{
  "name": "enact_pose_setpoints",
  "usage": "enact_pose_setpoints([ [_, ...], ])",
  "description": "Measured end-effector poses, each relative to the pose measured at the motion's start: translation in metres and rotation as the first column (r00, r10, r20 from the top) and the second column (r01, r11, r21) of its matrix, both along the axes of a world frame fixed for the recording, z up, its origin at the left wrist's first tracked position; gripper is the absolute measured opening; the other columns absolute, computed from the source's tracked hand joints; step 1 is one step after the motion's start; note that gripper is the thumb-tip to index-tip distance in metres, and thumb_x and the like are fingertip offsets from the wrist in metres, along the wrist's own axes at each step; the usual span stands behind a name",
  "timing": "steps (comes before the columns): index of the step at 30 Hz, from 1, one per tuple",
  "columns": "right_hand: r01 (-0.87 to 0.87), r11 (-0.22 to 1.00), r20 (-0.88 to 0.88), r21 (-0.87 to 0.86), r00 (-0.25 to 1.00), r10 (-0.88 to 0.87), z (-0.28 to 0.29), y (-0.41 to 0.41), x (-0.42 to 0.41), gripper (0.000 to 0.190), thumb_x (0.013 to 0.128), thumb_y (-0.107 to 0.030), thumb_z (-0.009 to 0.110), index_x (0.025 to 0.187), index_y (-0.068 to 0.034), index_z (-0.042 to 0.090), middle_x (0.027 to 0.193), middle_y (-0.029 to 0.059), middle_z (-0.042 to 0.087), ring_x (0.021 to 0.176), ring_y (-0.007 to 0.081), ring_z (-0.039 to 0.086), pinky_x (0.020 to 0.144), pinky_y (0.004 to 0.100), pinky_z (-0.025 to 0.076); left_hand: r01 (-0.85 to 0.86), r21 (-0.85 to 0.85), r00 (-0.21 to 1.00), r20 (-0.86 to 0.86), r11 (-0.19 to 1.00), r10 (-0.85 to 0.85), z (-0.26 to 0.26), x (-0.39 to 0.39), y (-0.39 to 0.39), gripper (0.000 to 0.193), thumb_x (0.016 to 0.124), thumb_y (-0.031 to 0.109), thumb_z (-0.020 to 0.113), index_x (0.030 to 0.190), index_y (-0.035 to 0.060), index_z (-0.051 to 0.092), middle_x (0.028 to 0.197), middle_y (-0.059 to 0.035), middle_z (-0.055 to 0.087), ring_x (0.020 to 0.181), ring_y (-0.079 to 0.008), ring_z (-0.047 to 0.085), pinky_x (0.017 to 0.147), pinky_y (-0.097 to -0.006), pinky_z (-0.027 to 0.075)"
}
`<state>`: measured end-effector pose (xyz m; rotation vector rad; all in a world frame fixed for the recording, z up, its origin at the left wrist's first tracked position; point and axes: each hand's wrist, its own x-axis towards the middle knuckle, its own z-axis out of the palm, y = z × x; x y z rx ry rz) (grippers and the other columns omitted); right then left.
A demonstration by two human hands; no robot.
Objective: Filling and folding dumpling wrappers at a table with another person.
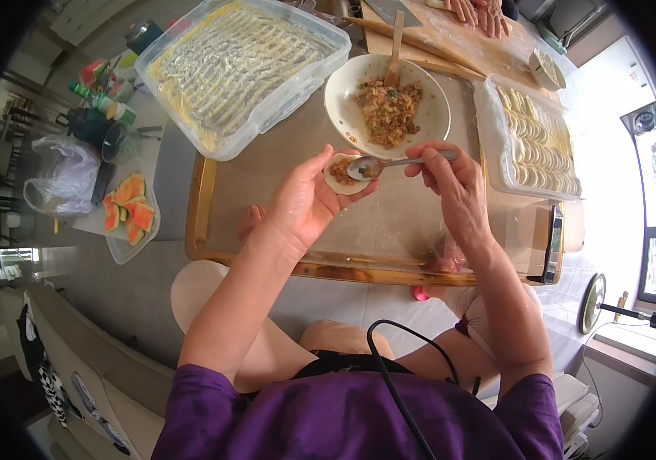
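Note:
On the palm and fingers of my left hand (310, 198) lies a round dough wrapper (336, 183) with minced filling (341, 171) at its middle. My right hand (448, 178) holds a metal spoon (382, 165) by the handle; its bowl, with a bit of filling and a green piece in it, is over the wrapper. Just beyond both hands stands a white bowl (336, 95) of mixed minced filling (388, 112), with a wooden spatula (395, 49) upright in it. To the right, a plastic container (497, 167) holds rows of folded dumplings (538, 155).
A floured plastic tray with a ridged surface (236, 69) lies at the upper left. Watermelon slices (131, 207) sit in a plastic container at left. Another person's hands (480, 14) rest near a wooden board (448, 37). A small bowl (547, 69) stands by the board. The glass table has an amber edge (328, 271).

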<state>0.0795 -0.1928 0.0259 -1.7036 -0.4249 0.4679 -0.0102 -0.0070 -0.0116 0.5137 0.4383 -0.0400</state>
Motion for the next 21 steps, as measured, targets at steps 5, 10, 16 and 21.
enact_pose_setpoints([
  [5, 0.041, 0.996, -0.063, 0.083, 0.997, -0.036, 0.003, 0.0, 0.001, 0.028, 0.099, -0.022, 0.05, 0.102, 0.001, 0.066, 0.079, 0.0044, 0.068, 0.072, 0.0059, 0.048, 0.066, 0.0217, 0.043, -0.003, 0.048, 1.0, -0.002, 0.999, 0.003, 0.0, 0.001, -0.004, 0.043, 0.102, 0.028, 0.043, 0.121, -0.0102, 0.048, 0.119, -0.0242, 0.059, 0.108, -0.0362, 0.062, 0.099, -0.0453, 0.05],
  [10, 0.056, 0.998, -0.064, 0.033, 0.997, -0.054, 0.001, 0.002, -0.003, 0.027, 0.099, -0.021, 0.05, 0.1, 0.001, 0.066, 0.079, 0.0045, 0.068, 0.071, 0.0058, 0.049, 0.066, 0.0216, 0.043, 0.016, 0.054, 1.0, -0.018, 0.998, -0.015, 0.0, 0.0, -0.007, 0.044, 0.103, 0.03, 0.04, 0.121, -0.0094, 0.049, 0.117, -0.0239, 0.06, 0.108, -0.0356, 0.062, 0.098, -0.0439, 0.05],
  [16, 0.008, 1.0, 0.004, 0.02, 1.0, -0.008, 0.0, 0.006, -0.01, 0.026, 0.099, -0.018, 0.049, 0.099, 0.002, 0.066, 0.078, 0.0061, 0.069, 0.07, 0.0073, 0.052, 0.066, 0.0233, 0.045, 0.04, 0.081, 0.999, 0.018, 0.996, -0.042, -0.008, -0.002, -0.007, 0.043, 0.103, 0.03, 0.042, 0.117, -0.0094, 0.052, 0.113, -0.0224, 0.061, 0.105, -0.0353, 0.063, 0.097, -0.0431, 0.051],
  [21, -0.029, 0.996, 0.031, -0.083, 0.999, 0.031, 0.01, 0.004, -0.011, 0.026, 0.098, -0.018, 0.049, 0.098, 0.002, 0.066, 0.076, 0.0068, 0.069, 0.069, 0.0081, 0.054, 0.065, 0.0242, 0.045, 0.001, 0.055, 1.0, 0.023, 0.998, -0.002, -0.008, -0.004, -0.005, 0.039, 0.102, 0.028, 0.046, 0.112, -0.0092, 0.055, 0.111, -0.021, 0.061, 0.105, -0.0358, 0.063, 0.097, -0.0426, 0.051],
])
